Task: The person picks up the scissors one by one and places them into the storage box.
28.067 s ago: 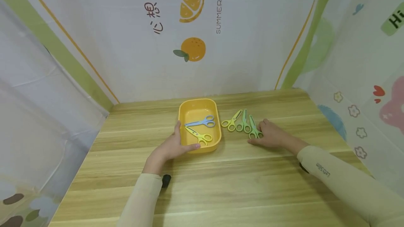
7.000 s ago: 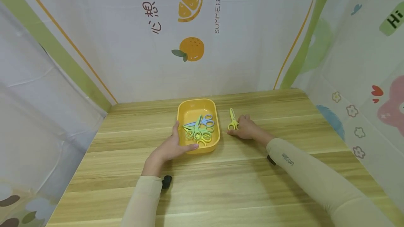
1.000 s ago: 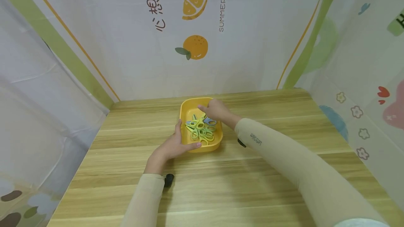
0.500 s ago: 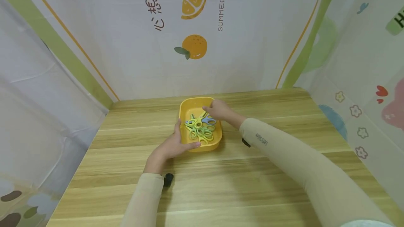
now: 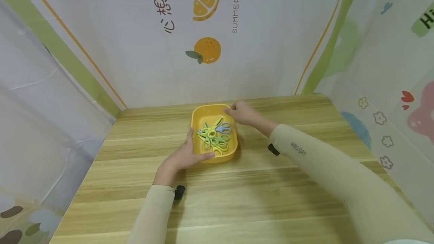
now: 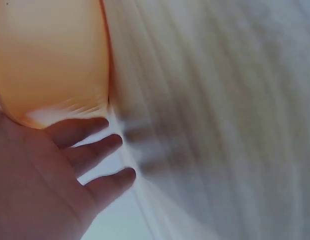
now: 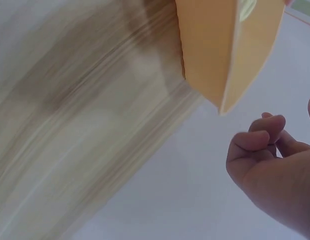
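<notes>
A yellow plastic bin (image 5: 225,158) holds several children's scissors in a loose pile. On top lie yellow scissors (image 5: 214,128), blades toward the back; blue scissors (image 5: 220,129) and green scissors (image 5: 223,137) show beneath, partly covered. My left hand (image 5: 183,157) holds the bin's near left corner, thumb over the near rim, fingers along the left side; in the left wrist view, the bin wall (image 6: 55,60) meets its forefinger. Above the bin's far right corner is my right hand (image 5: 245,113). The right wrist view shows that hand's fingers (image 7: 250,142) loosely bent, holding nothing, apart from the bin.
The bin stands on a wood-grain table (image 5: 230,202), near its back edge. A white printed curtain (image 5: 271,48) hangs behind, with more curtain on both sides. A small black device (image 5: 179,192) sits at the left wrist, another (image 5: 274,150) at the right.
Scissors that lay on the table right of the bin are now in it. Over the last second my right hand has let go of yellow scissors and drawn back rightward. The left hand stays put.
</notes>
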Action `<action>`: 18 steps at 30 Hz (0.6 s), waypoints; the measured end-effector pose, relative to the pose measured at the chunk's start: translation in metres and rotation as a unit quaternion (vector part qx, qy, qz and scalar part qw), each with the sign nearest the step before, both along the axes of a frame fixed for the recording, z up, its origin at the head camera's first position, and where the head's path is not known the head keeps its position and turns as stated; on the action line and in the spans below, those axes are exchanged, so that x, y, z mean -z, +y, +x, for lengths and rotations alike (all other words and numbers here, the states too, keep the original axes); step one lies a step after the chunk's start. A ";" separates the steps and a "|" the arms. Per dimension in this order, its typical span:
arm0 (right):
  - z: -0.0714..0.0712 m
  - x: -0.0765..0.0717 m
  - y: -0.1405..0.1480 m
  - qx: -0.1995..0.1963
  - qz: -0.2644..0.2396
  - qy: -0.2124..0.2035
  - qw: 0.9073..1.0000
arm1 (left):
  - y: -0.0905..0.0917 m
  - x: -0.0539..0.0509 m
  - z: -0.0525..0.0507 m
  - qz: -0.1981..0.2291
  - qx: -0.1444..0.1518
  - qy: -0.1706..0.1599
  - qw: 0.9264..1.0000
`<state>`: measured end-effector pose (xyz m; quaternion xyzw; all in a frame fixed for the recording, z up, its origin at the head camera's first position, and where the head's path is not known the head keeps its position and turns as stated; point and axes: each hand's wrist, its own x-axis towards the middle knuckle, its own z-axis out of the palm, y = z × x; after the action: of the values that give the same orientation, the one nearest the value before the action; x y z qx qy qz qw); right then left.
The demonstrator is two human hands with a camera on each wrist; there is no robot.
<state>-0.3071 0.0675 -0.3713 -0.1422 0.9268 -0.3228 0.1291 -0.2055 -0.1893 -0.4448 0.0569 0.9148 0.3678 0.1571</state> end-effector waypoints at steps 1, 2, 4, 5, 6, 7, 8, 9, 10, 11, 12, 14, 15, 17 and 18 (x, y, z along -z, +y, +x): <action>0.001 -0.001 0.002 -0.002 -0.002 0.005 1.000 | 0.000 -0.001 0.000 -0.002 0.001 0.002 1.000; 0.002 -0.001 0.005 -0.003 -0.003 0.013 1.000 | 0.000 -0.001 0.000 -0.006 0.003 0.007 1.000; 0.005 -0.001 0.010 -0.005 -0.002 0.026 1.000 | -0.001 -0.003 0.000 -0.022 0.005 0.014 1.000; 0.006 -0.001 0.011 -0.003 0.001 0.029 1.000 | -0.001 -0.005 0.001 -0.030 0.006 0.015 0.999; 0.007 -0.001 0.013 -0.003 0.001 0.031 1.000 | -0.001 -0.007 0.001 -0.036 0.007 0.017 0.999; 0.008 -0.001 0.015 -0.001 0.001 0.036 0.999 | -0.001 -0.009 0.000 -0.042 0.008 0.018 0.999; 0.009 -0.001 0.017 0.002 0.004 0.041 0.999 | -0.001 -0.011 0.000 -0.050 0.010 0.018 0.999; 0.010 -0.001 0.019 0.004 0.010 0.049 0.999 | -0.001 -0.013 0.000 -0.056 0.010 0.016 0.998; 0.010 -0.002 0.022 0.008 0.014 0.054 0.998 | 0.000 -0.015 -0.001 -0.057 0.011 0.012 0.998; 0.010 -0.003 0.024 0.012 0.020 0.060 0.998 | 0.000 -0.017 -0.002 -0.062 0.014 0.008 0.998; 0.010 -0.005 0.027 0.015 0.028 0.066 0.997 | 0.000 -0.019 -0.002 -0.068 0.016 0.004 0.998; 0.011 -0.008 0.033 0.020 0.040 0.074 0.996 | 0.001 -0.024 -0.003 -0.086 0.021 -0.009 0.996; 0.010 -0.009 0.036 0.022 0.044 0.076 0.996 | 0.001 -0.026 -0.004 -0.098 0.022 -0.014 0.995; 0.011 -0.012 0.043 0.027 0.045 0.077 0.996 | 0.000 -0.031 -0.005 -0.132 0.029 -0.009 0.991; 0.011 -0.014 0.046 0.030 0.046 0.077 0.996 | 0.001 -0.033 -0.006 -0.146 0.030 -0.005 0.989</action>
<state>-0.2961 0.1133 -0.3575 -0.1330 0.9517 -0.2714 0.0540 -0.2116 -0.1888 -0.4114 0.0595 0.9558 0.2256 0.1790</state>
